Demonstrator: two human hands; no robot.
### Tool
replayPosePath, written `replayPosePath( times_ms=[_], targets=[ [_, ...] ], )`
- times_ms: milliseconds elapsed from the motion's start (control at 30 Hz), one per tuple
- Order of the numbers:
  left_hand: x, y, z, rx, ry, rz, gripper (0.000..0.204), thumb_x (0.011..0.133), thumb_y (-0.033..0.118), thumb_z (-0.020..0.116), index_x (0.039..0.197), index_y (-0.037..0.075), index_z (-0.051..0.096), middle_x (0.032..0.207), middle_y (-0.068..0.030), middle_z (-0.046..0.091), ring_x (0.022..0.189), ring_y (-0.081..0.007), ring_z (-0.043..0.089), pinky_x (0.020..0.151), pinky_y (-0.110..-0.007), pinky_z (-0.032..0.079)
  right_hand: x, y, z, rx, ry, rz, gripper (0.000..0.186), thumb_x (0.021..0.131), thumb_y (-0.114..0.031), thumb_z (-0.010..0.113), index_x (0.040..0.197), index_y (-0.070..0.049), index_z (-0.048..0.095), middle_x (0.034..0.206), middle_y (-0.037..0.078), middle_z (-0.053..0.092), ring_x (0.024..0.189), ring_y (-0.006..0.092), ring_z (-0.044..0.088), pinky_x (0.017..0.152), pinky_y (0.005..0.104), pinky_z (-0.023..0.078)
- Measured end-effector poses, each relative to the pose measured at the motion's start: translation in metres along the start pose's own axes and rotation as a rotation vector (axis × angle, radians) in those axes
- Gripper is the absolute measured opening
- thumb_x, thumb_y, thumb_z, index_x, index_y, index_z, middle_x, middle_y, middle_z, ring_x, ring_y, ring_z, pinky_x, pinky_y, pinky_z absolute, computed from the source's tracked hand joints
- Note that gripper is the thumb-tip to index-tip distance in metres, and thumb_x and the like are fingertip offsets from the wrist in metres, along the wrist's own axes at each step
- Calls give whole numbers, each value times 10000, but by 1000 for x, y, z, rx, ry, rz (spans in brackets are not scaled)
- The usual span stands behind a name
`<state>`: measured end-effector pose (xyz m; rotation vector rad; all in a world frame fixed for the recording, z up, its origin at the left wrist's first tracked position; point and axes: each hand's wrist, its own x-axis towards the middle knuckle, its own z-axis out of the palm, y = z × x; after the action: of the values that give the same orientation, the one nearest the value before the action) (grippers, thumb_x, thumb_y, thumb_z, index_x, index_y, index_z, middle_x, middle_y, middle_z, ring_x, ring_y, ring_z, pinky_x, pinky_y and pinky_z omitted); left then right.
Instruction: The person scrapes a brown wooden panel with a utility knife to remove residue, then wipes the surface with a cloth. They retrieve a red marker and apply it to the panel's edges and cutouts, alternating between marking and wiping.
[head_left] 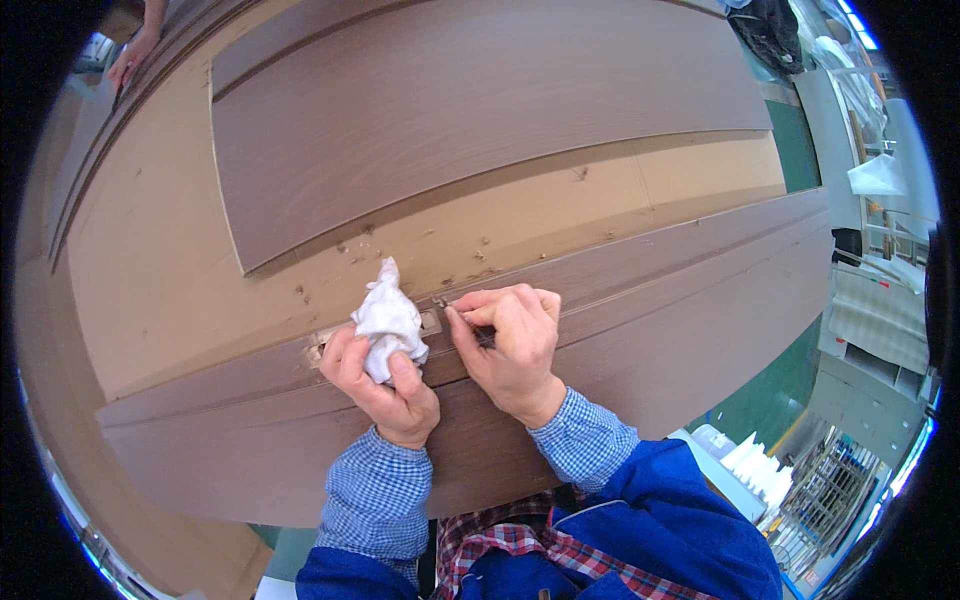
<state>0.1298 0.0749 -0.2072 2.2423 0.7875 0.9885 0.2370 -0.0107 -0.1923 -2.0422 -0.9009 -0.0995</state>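
- Two bare hands work apart from each other at the far edge of a long brown panel (660, 325), which lies across the person's front, below a second brown panel (490, 105).
- The left hand (385, 390) is clamped around a crumpled white cloth (390, 320); the cloth's peak points to 12 o'clock, its longer axis running 12 to 6.
- The right hand (515, 340), at 2 o'clock from the left, points its thumb and forefinger toward 10 o'clock. Their tips sit close together by a small dark bit (440, 302); whether it is gripped, I cannot tell.
- The long panel's axis runs from between 8 and 9 o'clock to between 2 and 3, its grooves following that line; the fisheye bows its near edge.
- A pale cutout (431, 322) lies between cloth and right hand, at the far edge.
- Open room toward 12 o'clock is a strip of tan board (640, 175) between both panels, scattered with dark crumbs (480, 255). Toward 3 o'clock the panel's bare face stretches to its end, with green floor (775, 400) past it at 4.
- Out at 10 o'clock, another person's hand (128, 60) is beside dark brown strips (100, 160).
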Motion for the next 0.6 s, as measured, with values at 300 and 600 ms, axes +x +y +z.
replayPosePath(
  times_ms=[300,600],
  targets=[
    [1,-4,-4,15,-14,18,321,873,136,427,1156,-12,387,1131,-192,421,1029,-293,422,935,-428,324,0,-3,1,-27,26,-6,234,683,-25,737,738,-117,529,786,-6,651,712,159,566,710,312,358],
    [0,-5,-5,-8,-10,7,324,855,113,437,1153,-10,397,1122,-190,426,1028,-289,421,935,-424,325,0,53,-40,-261,246,159,200,735,-57,713,717,-124,526,774,6,622,672,176,546,680,336,361]
  ],
)
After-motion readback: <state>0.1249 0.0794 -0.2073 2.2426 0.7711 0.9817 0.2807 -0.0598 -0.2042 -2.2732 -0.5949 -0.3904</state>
